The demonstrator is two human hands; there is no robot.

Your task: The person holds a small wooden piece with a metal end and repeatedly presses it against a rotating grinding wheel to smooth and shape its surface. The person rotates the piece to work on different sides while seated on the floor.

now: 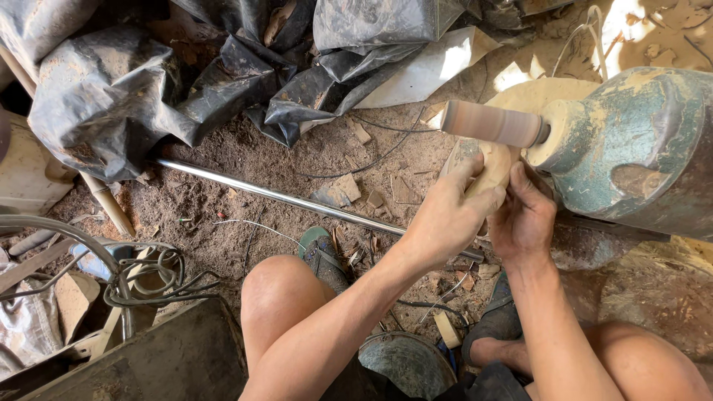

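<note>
Both hands closed on pale wooden piece (486, 167): left hand (445, 215) over top, right hand (523, 219) beneath. Held up under sanding drum (494, 123), long axis upright, tilted slightly. Drum pointing left from green motor (639, 148).

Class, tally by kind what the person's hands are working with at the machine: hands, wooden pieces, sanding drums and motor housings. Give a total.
Hands: 2, left hand and right hand
Wooden piece: 1
Sanding drum: 1
Green motor housing: 1
Total: 5
</note>
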